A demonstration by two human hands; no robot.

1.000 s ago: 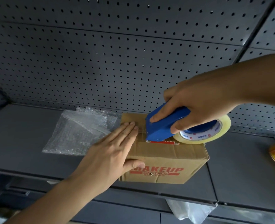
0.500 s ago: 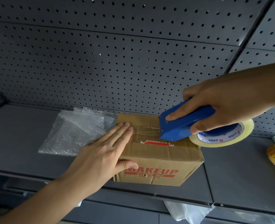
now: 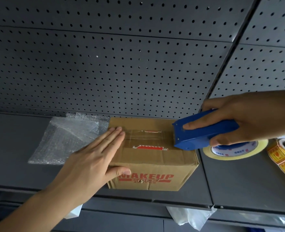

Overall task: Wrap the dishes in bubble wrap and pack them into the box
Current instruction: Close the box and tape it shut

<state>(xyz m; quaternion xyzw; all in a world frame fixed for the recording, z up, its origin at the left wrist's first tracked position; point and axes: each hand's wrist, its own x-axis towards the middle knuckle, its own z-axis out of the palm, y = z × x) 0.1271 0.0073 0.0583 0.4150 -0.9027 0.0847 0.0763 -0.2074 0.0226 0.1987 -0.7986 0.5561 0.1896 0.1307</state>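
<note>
Blue plastic of the tape dispenser is clenched in the right hand, its nose now at the cardboard box's right top edge, having run there from the box's middle a second ago and laid a clear tape strip over the flap seam. The left hand presses flat, fingers straight, on the box's left end, with bubble wrap just left of the box. No dishes show, presumably packed inside, so only cutting the tape seems left.

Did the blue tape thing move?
Yes. The blue tape dispenser slid right across the box top, from near the left hand to its right edge.
</note>
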